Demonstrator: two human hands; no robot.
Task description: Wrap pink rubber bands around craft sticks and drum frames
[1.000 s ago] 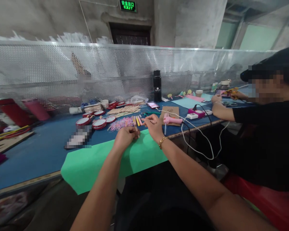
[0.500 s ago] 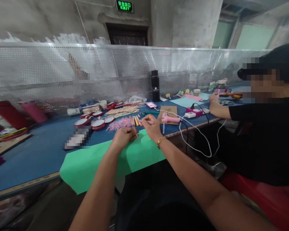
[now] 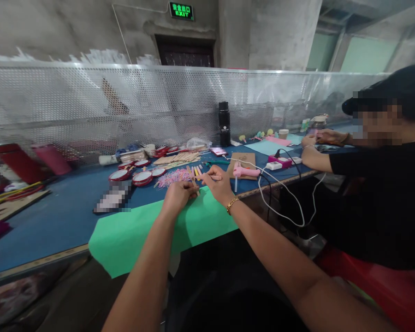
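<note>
Over the green sheet (image 3: 131, 240) at the table's front edge, my left hand (image 3: 179, 193) is closed round a thin wooden craft stick (image 3: 189, 174), which points up and away. My right hand (image 3: 219, 184) pinches a pink marker (image 3: 210, 176), its tip close to the stick; whether the two touch I cannot tell. Just beyond my fingers lie several coloured markers (image 3: 196, 171) and a heap of pink and purple paper shreds (image 3: 173, 179). A pile of flat wooden sticks (image 3: 174, 159) is behind the shreds.
A pink glue gun (image 3: 247, 171) rests on brown cardboard (image 3: 242, 159) at my right, with white and black cables (image 3: 283, 193) hanging over the edge. Small red-rimmed drums (image 3: 142, 178) and a phone (image 3: 112, 198) are left. A black bottle (image 3: 224, 124) stands behind; a co-worker (image 3: 373, 184) sits right.
The stick now stands out more clearly above my left fingers, with the marker tip beside it. The view has shifted slightly. The co-worker's hands have drawn closer together.
</note>
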